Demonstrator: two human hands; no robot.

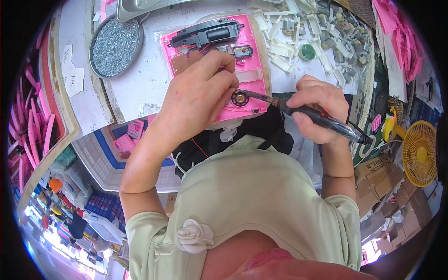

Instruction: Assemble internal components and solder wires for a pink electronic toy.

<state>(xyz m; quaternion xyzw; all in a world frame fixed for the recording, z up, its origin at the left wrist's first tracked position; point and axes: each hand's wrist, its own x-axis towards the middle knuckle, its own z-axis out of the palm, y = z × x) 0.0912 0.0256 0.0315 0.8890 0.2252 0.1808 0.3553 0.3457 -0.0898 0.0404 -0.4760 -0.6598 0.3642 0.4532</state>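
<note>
A pink plastic casing [259,56] lies on the worktable in front of me, with a black plastic assembly [212,33] across its far end. Near its right front corner sits a small round speaker [240,98] with a brass-coloured centre. My right hand [322,105] grips a black soldering iron [310,114], whose tip reaches the speaker's upper edge. My left hand [198,91] rests over the casing's left side, its fingers pinched together beside the tip. Whatever they hold is hidden. Thin red wires run over the casing, and a red wire [200,148] hangs below my left wrist.
A round tray of small metal screws [115,49] stands at the left. Many white plastic pieces [282,44] and small parts are spread at the back right. Pink parts [133,135] sit in a tray near my left forearm; a yellow fan [419,154] stands far right.
</note>
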